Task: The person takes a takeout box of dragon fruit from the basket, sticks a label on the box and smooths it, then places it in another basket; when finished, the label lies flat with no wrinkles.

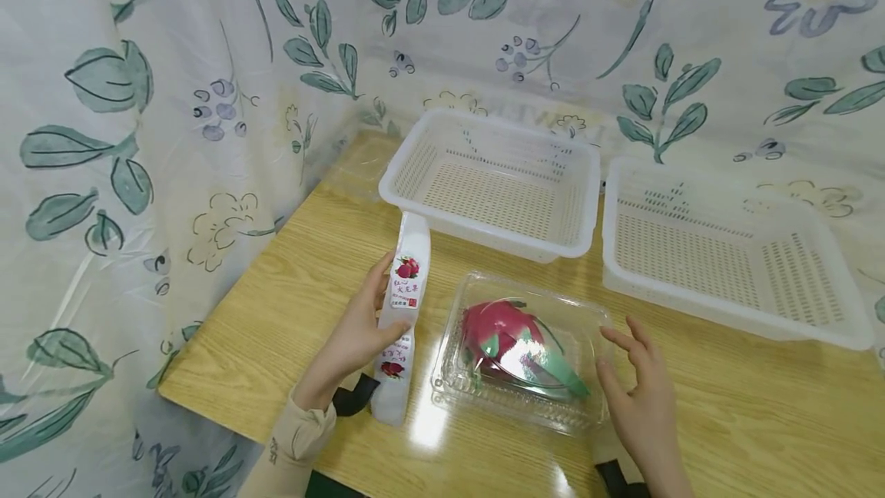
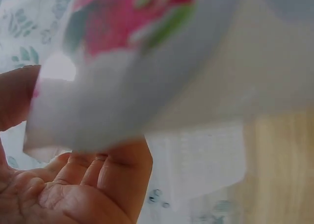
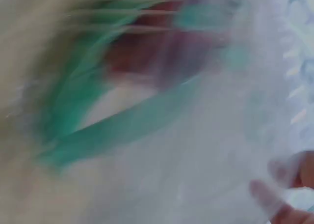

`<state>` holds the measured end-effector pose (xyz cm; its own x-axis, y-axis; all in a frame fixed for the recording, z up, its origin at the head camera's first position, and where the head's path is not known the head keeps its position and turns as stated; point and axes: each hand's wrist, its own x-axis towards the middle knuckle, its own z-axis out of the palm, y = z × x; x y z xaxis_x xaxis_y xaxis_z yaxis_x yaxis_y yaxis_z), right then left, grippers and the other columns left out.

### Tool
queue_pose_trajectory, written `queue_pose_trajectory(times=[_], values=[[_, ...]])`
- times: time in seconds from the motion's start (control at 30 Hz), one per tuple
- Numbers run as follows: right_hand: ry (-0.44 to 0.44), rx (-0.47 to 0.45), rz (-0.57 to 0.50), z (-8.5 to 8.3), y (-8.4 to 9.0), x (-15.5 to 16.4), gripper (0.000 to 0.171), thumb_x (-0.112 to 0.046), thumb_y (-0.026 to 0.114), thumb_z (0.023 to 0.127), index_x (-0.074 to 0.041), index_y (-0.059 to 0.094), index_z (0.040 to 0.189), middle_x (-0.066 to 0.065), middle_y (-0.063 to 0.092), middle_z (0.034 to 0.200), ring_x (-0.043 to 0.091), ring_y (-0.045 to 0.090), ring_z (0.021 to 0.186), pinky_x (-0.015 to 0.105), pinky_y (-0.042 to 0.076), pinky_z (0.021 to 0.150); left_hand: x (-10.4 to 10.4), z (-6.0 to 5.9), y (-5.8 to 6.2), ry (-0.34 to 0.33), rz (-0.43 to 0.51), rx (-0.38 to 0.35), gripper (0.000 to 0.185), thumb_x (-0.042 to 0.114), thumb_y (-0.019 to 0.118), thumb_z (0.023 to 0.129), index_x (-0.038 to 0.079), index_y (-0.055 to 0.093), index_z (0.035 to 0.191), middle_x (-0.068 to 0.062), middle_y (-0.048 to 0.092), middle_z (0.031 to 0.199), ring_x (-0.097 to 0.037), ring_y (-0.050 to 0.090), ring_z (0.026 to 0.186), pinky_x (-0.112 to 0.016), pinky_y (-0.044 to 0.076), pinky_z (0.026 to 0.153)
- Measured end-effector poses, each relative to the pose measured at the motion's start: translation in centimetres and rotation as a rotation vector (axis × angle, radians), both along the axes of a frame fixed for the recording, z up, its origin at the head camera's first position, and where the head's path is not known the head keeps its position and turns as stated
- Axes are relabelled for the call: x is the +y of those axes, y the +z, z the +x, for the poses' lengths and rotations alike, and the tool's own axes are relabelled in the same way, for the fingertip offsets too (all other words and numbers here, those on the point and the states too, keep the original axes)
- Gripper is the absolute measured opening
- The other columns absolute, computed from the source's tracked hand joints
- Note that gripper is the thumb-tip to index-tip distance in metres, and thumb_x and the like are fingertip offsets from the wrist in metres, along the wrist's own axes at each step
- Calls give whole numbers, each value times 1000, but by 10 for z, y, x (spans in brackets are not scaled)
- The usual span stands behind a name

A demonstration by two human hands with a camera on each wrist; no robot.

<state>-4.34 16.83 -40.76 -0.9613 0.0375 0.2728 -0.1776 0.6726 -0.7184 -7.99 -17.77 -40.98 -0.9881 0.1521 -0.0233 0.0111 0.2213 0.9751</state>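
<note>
Floral curtain (image 1: 104, 175) hangs on the left and runs behind everything. Left hand (image 1: 359, 333) is at the near-left of the wooden tabletop (image 1: 276, 313), its grip closed round a white foam sleeve (image 1: 403, 313) with red fruit labels, thumb on one side and fingers on the other; the sleeve stands tilted with its lower end on the tabletop (left wrist view is mostly blur, but shows curled fingers (image 2: 117, 170) under the white sleeve (image 2: 122, 101)). Just right of the sleeve lies a clear plastic clamshell box (image 1: 525, 352), lid closed, with a red dragon fruit (image 1: 505, 336) with green scales inside. Right hand (image 1: 639, 398) is at the box's right edge, fingers spread and relaxed, grip wide, holding nothing; whether the fingertips touch the box, cannot tell (right wrist view is heavily blurred). Behind the box sit two white perforated baskets, one at centre (image 1: 491, 183), one further right (image 1: 726, 252), just beside each other.
</note>
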Motion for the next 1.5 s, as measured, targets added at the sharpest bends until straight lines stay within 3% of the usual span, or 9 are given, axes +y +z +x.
queue_pose_trajectory(times=[0.07,0.17,0.2,0.3,0.33,0.67,0.97,1.23,1.5], values=[[8,82,-37,-4,13,-10,33,6,64,85,0,63,117,22,44,145,44,54,113,62,49,89,3,5,9,-8,8,37,99,-16,60,80,25,11,156,-25,43,142,-41,56,110,-34,60,70],[68,239,-64,-11,31,-30,35,10,68,80,-3,67,112,18,52,139,35,57,113,35,47,98,7,12,19,-25,2,90,98,-16,60,80,24,13,156,-26,46,139,-38,58,106,-32,59,69],[106,304,-81,-13,37,-38,36,12,69,77,-2,67,111,19,55,136,38,50,124,33,40,108,9,14,22,-30,0,102,98,-16,61,80,24,13,156,-26,47,138,-38,58,105,-31,59,68],[198,446,-101,-20,52,-62,40,12,71,73,-4,69,109,17,60,129,34,56,120,11,34,104,14,19,28,-41,-19,136,97,-16,61,80,23,14,155,-25,47,140,-38,59,106,-28,58,68],[231,475,-113,-22,56,-70,39,12,72,72,-3,69,109,17,61,127,33,57,118,11,36,104,16,20,30,-44,-23,145,96,-16,61,80,23,15,155,-25,47,140,-38,59,106,-28,58,68],[357,272,-181,-25,70,-118,43,0,78,76,-5,65,117,12,61,130,26,63,113,32,56,88,34,33,43,-115,-30,275,95,-17,65,78,15,18,154,-24,57,128,-36,63,102,-28,58,69],[319,96,-398,-21,70,-128,43,1,76,78,-5,63,119,12,71,104,18,68,84,24,58,63,49,39,43,-184,-8,334,91,-14,65,80,11,18,154,-25,57,129,-37,63,104,-28,57,73],[296,182,-433,-22,63,-130,35,3,75,79,-2,66,112,14,71,96,12,64,77,20,56,53,57,40,45,-187,-3,340,91,-16,63,79,6,16,153,-27,56,131,-40,63,105,-28,58,74],[290,362,-364,-27,56,-130,26,6,77,75,-1,69,99,11,72,96,12,64,81,16,54,70,60,40,43,-175,-2,350,91,-16,64,79,6,15,153,-27,57,128,-41,63,106,-26,58,75]])
